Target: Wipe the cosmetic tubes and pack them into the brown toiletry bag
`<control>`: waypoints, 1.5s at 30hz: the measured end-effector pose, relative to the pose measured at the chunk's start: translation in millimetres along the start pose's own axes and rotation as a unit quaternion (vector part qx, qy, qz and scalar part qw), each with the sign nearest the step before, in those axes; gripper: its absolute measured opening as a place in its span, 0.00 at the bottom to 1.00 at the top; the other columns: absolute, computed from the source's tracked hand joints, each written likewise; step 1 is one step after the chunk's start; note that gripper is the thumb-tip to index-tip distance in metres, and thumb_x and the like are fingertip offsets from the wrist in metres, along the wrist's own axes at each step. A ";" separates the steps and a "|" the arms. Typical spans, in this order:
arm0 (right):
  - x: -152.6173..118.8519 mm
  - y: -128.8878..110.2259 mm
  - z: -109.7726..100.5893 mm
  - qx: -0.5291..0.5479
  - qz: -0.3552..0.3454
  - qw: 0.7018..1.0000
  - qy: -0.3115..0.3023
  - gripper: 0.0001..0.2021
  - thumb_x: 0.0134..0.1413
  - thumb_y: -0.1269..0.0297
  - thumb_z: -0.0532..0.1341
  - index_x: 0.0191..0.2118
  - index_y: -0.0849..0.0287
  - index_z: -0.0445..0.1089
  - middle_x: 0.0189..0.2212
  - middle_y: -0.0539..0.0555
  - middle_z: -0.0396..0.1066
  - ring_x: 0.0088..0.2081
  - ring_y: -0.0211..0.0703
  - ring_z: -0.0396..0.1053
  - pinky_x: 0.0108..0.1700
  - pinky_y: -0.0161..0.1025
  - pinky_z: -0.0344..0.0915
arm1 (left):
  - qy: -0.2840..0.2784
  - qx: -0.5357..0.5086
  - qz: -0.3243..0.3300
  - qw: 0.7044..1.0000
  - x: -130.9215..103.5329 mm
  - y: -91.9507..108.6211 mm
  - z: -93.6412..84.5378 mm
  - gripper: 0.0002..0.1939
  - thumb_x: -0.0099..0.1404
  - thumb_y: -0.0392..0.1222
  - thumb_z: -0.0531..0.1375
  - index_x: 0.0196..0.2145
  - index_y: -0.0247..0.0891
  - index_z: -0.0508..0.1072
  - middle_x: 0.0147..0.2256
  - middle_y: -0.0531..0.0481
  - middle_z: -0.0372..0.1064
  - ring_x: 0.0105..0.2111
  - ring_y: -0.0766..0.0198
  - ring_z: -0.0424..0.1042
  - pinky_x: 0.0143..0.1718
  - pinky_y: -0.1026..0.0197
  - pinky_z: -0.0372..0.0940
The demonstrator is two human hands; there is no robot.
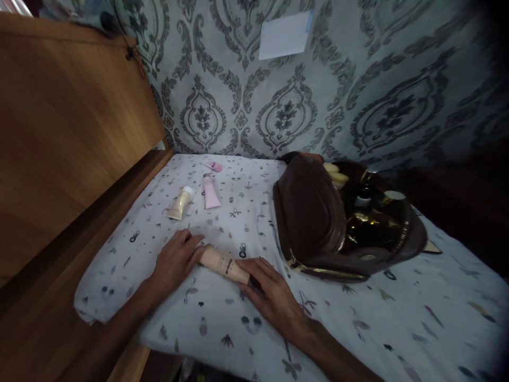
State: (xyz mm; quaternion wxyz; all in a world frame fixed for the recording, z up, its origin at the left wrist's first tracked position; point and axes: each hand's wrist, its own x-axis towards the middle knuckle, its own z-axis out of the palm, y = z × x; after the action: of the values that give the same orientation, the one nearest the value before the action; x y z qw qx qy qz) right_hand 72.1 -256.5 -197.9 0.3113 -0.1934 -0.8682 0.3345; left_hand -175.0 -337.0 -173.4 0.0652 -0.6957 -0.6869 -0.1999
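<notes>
A beige cosmetic tube [223,263] with dark lettering lies between my two hands, just above the patterned cloth. My left hand [178,257] pinches its left end between thumb and fingers. At the other end my right hand [274,292] wraps round the dark cap, which is mostly hidden by the fingers. Beyond my left hand lie a pale yellow tube with a white cap [181,203] and a pink tube [211,192]. A small pink item [215,166] rests farther back; its kind is unclear.
To the right stands an open brown bag [310,212] with a gold zip, holding several items. White printed cloth [254,329] covers the surface. A wooden panel [75,106] rises at the left, and patterned wallpaper [238,79] with a white paper [285,35] is behind.
</notes>
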 end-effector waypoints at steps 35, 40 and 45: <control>6.3 -33.5 -15.2 0.648 0.374 0.657 0.095 0.22 0.36 0.57 0.76 0.34 0.62 0.71 0.30 0.55 0.77 0.29 0.37 0.74 0.28 0.29 0.63 | 0.171 -0.610 -0.398 0.663 38.6 82.7 2.0 0.19 0.69 0.56 0.50 0.45 0.39 0.68 0.43 0.45 0.73 0.43 0.59 0.74 0.41 0.58 0.71; 11.0 -35.8 -20.5 0.667 0.337 0.655 0.108 0.24 0.33 0.56 0.77 0.35 0.61 0.69 0.28 0.51 0.75 0.28 0.34 0.71 0.29 0.28 0.63 | 0.151 -0.526 -0.399 0.736 37.8 117.9 18.8 0.22 0.69 0.59 0.48 0.48 0.40 0.68 0.44 0.44 0.74 0.49 0.54 0.73 0.44 0.52 0.72; 17.6 -34.2 -36.2 0.646 0.296 0.688 0.149 0.21 0.34 0.55 0.77 0.31 0.60 0.69 0.27 0.48 0.72 0.27 0.32 0.67 0.29 0.29 0.64 | 0.121 -0.448 -0.426 0.777 13.2 148.3 44.0 0.25 0.65 0.58 0.55 0.54 0.42 0.65 0.60 0.38 0.63 0.65 0.47 0.56 0.54 0.45 0.67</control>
State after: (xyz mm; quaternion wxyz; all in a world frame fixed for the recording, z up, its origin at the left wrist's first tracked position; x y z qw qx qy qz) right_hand 79.2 -254.2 -145.6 0.3694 -0.2385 -0.2773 0.8543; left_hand -21.4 -315.7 -181.4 -0.2631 -0.2530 -0.7325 -0.5747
